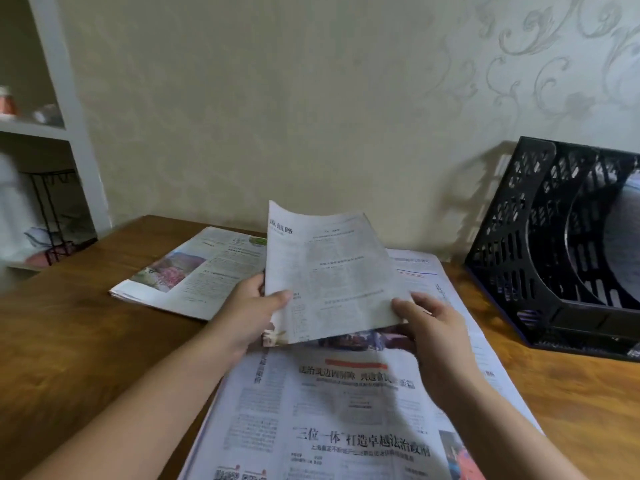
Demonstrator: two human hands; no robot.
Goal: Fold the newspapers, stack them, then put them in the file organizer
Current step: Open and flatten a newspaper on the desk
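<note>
A folded newspaper, grey-white newsprint dense with small black text and a bold headline near its top left corner, is held up off the table at a tilt, its upper left corner curling free and a strip of colour print showing along its lower edge. The left hand pinches its left edge, thumb lying across the front of the page and fingers behind it; the right hand grips the lower right corner, thumb on top and fingers curled under the sheet. Beneath both hands an open newspaper lies flat and spread wide on the table, thin matte paper with large dark headlines, an orange-red bar and a colour photo at its lower right. To the left, further back, a second folded newspaper rests flat on the table, showing a pink and green flower picture and a round green mark. The table is glossy brown wood with visible grain. At the right stands a black plastic file organizer, its side walls perforated in a lattice, with curved dividers; something pale sits in a far compartment. Behind is cream wallpaper embossed with scrolls
</note>
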